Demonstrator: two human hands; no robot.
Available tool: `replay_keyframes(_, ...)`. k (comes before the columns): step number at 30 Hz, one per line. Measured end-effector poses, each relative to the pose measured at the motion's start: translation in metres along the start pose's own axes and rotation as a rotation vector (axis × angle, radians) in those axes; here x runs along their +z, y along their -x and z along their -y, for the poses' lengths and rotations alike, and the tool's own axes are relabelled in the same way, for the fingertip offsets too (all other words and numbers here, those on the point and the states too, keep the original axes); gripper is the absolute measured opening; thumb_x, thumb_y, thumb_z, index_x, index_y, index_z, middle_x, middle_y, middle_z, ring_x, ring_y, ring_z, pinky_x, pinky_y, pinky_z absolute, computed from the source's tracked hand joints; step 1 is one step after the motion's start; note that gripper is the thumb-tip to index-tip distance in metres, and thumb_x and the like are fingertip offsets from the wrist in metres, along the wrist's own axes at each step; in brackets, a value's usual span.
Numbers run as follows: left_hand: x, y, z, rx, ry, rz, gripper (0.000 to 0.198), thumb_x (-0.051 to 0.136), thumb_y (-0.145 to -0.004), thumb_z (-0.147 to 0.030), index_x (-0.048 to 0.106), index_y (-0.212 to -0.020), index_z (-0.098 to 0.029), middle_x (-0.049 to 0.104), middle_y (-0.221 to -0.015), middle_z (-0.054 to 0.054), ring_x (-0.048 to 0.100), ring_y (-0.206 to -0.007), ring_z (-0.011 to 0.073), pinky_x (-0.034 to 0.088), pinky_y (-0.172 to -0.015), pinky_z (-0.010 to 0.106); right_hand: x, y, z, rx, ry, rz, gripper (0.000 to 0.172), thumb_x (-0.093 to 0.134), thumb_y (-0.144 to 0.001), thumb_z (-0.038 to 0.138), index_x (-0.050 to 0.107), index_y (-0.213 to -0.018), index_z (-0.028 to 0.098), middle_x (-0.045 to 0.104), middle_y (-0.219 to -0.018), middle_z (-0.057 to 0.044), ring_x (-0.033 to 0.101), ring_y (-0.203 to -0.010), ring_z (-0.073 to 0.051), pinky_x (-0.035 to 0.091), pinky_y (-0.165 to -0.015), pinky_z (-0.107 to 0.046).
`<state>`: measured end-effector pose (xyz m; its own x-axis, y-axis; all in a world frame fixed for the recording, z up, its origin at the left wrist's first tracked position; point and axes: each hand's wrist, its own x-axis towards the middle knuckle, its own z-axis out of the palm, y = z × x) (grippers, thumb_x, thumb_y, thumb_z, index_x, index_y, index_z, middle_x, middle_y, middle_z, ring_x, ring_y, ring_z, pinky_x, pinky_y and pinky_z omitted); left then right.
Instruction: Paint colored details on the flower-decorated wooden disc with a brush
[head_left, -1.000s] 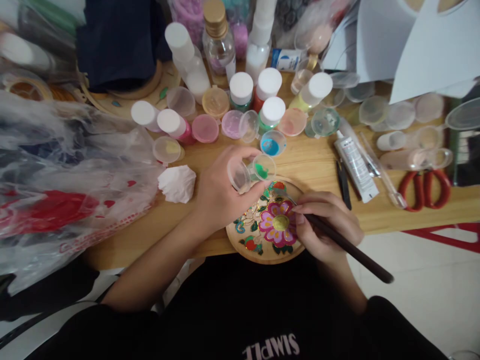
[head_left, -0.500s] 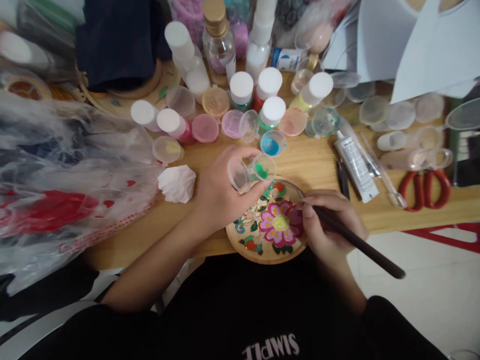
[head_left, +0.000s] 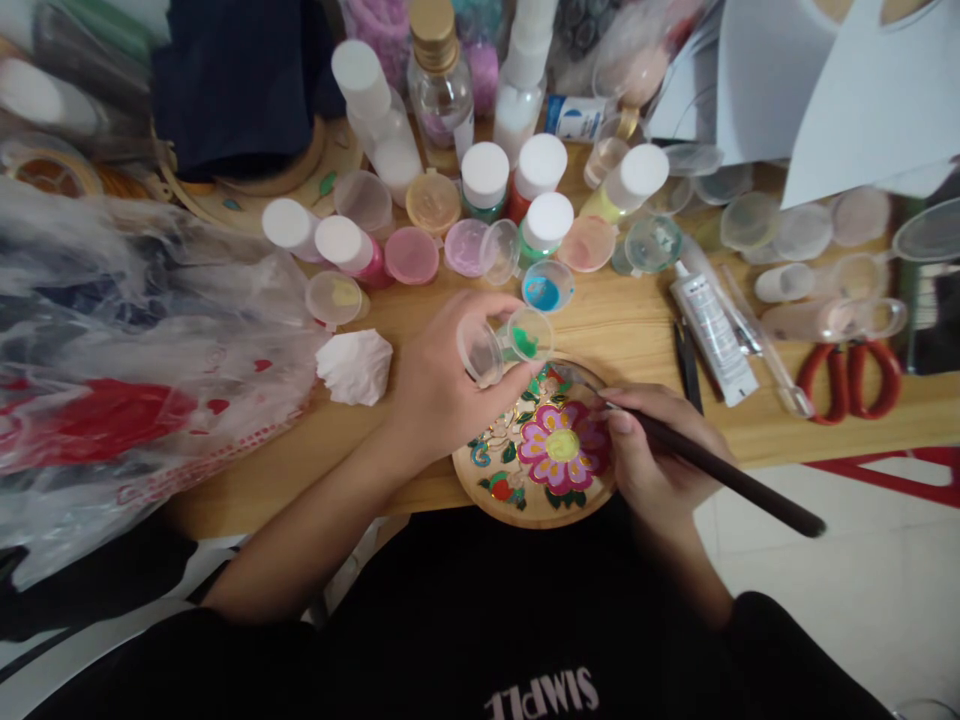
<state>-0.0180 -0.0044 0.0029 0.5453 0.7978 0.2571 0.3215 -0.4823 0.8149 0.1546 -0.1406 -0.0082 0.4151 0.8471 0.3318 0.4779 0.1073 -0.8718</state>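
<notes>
My left hand (head_left: 442,385) is closed round a small clear cup of green paint (head_left: 527,338), whose open lid stands beside its thumb. It hovers over the upper left of a round wooden plaque (head_left: 469,475) with a raised flower design. A large pink and purple flower (head_left: 562,445) with a yellow centre fills its middle. My right hand (head_left: 664,440) grips a dark-handled brush (head_left: 720,468) at the plaque's right edge. The thin front of the brush points up and left over the top of the plaque; its exact tip is blurred.
Beyond my hands stand white-capped paint bottles (head_left: 484,178) and a cup of blue paint (head_left: 546,288). Crumpled tissue (head_left: 354,367) and a plastic bag (head_left: 150,380) lie left. On the right are a metal-coloured tube (head_left: 712,335), black tweezers (head_left: 688,365) and red-handled scissors (head_left: 825,380).
The brush has tilted slightly, its handle end moving right and a little up. My right hand's fingers have shifted slightly. My left hand and the green cup stay nearly where they were.
</notes>
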Motion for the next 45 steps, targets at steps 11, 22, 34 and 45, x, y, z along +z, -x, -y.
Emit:
replay_keyframes(11, 0.0, -0.001, 0.002, -0.061, 0.046, 0.022, 0.036, 0.082, -0.081, -0.018, 0.062, -0.111, -0.021, 0.075, -0.108, 0.005, 0.074, -0.102, 0.0223, 0.059, -0.094, 0.04, 0.009, -0.001, 0.0, 0.196, -0.252, -0.248, 0.005, 0.072, -0.094, 0.029, 0.076, -0.093, 0.028, 0.071, -0.077, 0.002, 0.067, -0.063, -0.013, 0.055, -0.059, -0.03)
replay_keyframes(22, 0.001, -0.003, 0.01, -0.091, 0.102, -0.002, 0.034, 0.082, -0.08, -0.022, 0.065, -0.11, -0.02, 0.076, -0.105, 0.006, 0.073, -0.1, 0.0225, 0.059, -0.091, 0.04, 0.009, -0.01, -0.011, 0.266, -0.555, -0.248, 0.006, 0.071, -0.089, 0.031, 0.076, -0.092, 0.028, 0.071, -0.072, 0.0, 0.062, -0.056, -0.014, 0.048, -0.053, -0.03)
replay_keyframes(34, 0.005, -0.011, 0.024, -0.03, 0.185, -0.001, 0.036, 0.081, -0.074, -0.016, 0.07, -0.107, -0.019, 0.077, -0.114, 0.008, 0.073, -0.109, 0.0241, 0.058, -0.102, 0.043, -0.004, -0.053, 0.009, 0.122, -0.487, -0.032, 0.011, 0.072, -0.086, 0.034, 0.067, -0.085, 0.025, 0.07, -0.073, 0.001, 0.06, -0.059, -0.013, 0.048, -0.057, -0.028)
replay_keyframes(45, 0.008, -0.019, 0.029, -0.032, 0.337, -0.024, 0.035, 0.082, -0.065, -0.013, 0.066, -0.096, -0.017, 0.073, -0.102, 0.006, 0.07, -0.101, 0.0222, 0.054, -0.099, 0.039, 0.006, -0.123, 0.024, -0.156, -0.017, 0.621, 0.012, 0.07, -0.084, 0.031, 0.068, -0.087, 0.02, 0.072, -0.08, -0.003, 0.063, -0.071, -0.015, 0.048, -0.065, -0.029)
